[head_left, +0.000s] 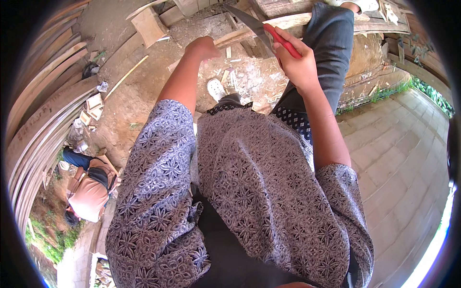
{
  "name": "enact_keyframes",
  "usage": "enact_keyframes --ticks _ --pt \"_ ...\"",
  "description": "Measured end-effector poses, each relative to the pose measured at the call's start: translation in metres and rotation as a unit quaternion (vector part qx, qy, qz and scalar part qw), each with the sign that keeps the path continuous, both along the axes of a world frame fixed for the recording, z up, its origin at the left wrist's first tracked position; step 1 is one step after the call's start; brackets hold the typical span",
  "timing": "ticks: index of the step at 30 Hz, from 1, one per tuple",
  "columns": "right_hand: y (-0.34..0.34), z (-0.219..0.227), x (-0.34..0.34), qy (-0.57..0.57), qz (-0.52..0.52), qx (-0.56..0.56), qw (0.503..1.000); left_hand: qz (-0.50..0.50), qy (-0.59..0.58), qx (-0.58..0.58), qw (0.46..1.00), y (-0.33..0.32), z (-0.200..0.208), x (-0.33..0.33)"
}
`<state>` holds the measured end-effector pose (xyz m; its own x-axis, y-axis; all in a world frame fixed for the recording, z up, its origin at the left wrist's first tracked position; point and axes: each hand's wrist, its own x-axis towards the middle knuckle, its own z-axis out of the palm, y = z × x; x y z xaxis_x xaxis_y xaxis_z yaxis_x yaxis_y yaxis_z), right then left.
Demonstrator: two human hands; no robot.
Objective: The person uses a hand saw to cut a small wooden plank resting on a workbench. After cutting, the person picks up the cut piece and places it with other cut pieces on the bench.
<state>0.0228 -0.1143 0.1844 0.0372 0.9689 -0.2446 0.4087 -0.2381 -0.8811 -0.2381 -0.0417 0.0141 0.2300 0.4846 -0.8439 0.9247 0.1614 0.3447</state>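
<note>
My right hand [298,65] is wrapped round the red handle [284,42] of a hand saw. Its dark, tapering saw blade [247,20] points up and left, crossing over a long wooden strip [283,21]. At the strip's left end my left hand [203,48] is closed, seemingly round the wood; the fingers' undersides are hidden. My leg in dark jeans [330,43] lies across the strip's right part, with the light shoe [362,5] at the top edge. Whether the teeth touch the wood I cannot tell.
Wood offcuts [226,76] and pale sawdust lie on the dirt floor by my other shoe [215,89]. A wooden block [148,26] stands at the upper left. Stacked planks [43,120] line the left side, where another person [91,192] bends over. Paving [398,139] spreads to the right.
</note>
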Motion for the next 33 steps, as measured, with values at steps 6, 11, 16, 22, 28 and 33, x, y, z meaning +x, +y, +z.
enact_keyframes --ticks 6,11,16,22,28,33 --pt "-0.013 -0.002 0.01 0.024 0.0 0.005 1.0 -0.005 0.087 0.151 0.985 -0.019 0.02 0.015" --pt "-0.045 0.001 0.013 0.007 0.012 0.044 0.999 0.001 0.091 0.143 0.986 -0.016 0.031 0.017" --pt "-0.09 0.052 0.029 -0.032 0.013 -0.004 0.999 0.011 0.091 0.128 0.987 -0.02 0.032 0.019" --pt "-0.097 0.079 0.039 -0.049 0.034 0.018 0.998 0.004 0.104 0.127 0.986 -0.022 0.033 0.022" --pt "-0.001 -0.018 -0.013 -0.044 0.038 0.069 0.996 0.002 0.105 0.143 0.984 -0.014 0.025 0.018" --pt "-0.019 -0.024 0.009 0.0 0.012 0.042 0.999 0.012 0.093 0.113 0.989 -0.015 0.035 0.02"
